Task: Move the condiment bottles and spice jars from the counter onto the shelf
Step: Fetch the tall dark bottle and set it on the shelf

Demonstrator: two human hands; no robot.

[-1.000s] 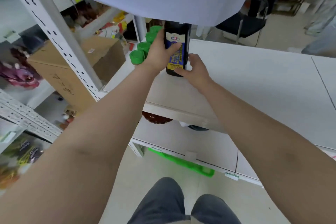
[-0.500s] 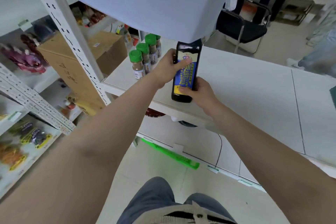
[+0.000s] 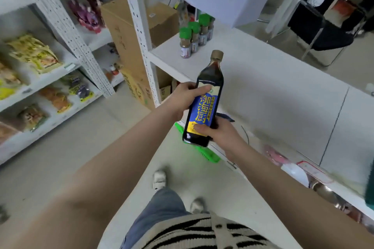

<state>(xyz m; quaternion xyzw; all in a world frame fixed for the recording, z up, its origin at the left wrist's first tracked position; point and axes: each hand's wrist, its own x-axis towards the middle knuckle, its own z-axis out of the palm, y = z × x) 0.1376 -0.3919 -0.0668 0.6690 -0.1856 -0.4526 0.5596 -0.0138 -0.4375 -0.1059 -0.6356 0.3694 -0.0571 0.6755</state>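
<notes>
Clearly both hands hold a tall dark glass sauce bottle (image 3: 204,105) with a blue and yellow label and a tan cap, lifted clear of the white tabletop (image 3: 273,79) and tilted slightly. Left hand (image 3: 186,97) fingers wrap its upper body; right hand (image 3: 216,133) fingers close around its base. Four green-capped spice jars (image 3: 194,37) stand in a row on the tabletop's far left corner.

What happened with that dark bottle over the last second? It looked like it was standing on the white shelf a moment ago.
The dark sauce bottle has been lifted off the white shelf and drawn back toward the person, now tilted in the air. The left hand still grips its upper body and the right hand its base. The green-capped spice jars stand on the shelf as before.
</notes>
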